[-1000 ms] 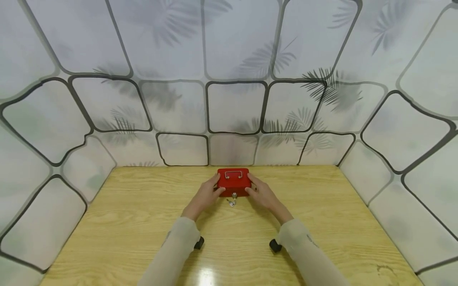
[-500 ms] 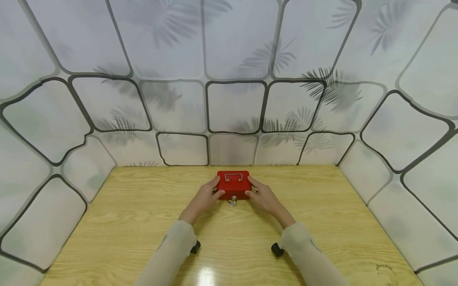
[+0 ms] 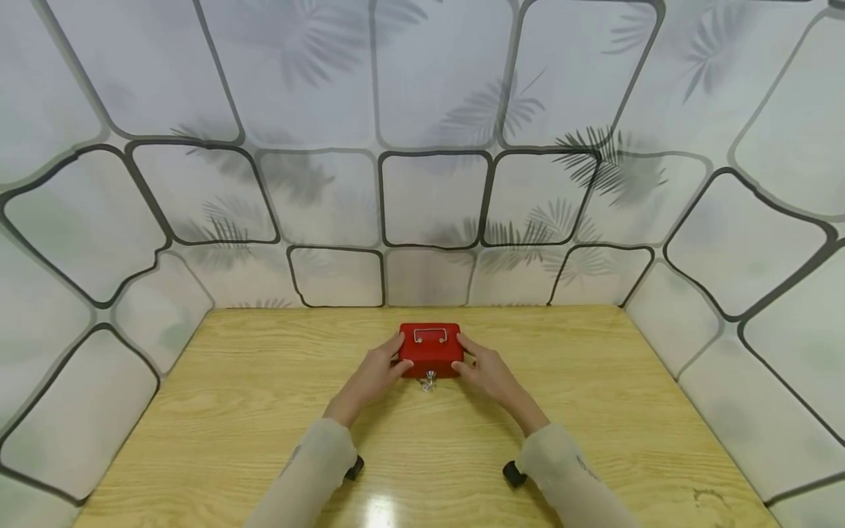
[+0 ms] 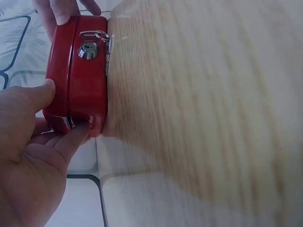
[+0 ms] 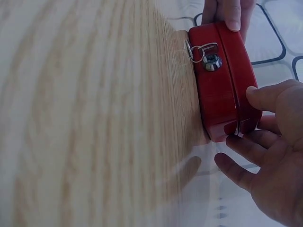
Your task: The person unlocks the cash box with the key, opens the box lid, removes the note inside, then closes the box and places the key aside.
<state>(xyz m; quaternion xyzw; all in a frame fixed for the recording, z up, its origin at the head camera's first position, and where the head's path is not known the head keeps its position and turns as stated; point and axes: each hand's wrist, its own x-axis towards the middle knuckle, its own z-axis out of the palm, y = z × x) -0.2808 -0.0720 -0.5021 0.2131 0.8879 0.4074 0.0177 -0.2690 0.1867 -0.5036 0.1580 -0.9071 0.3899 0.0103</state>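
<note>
— Both sides gripped: my left hand clasps the red cash box at its 9 o'clock end, my right hand at 3 o'clock.

— Where's the box?

— On the wooden table, at 12 o'clock from me. Its keys hang from the lock at 6 o'clock.
</note>
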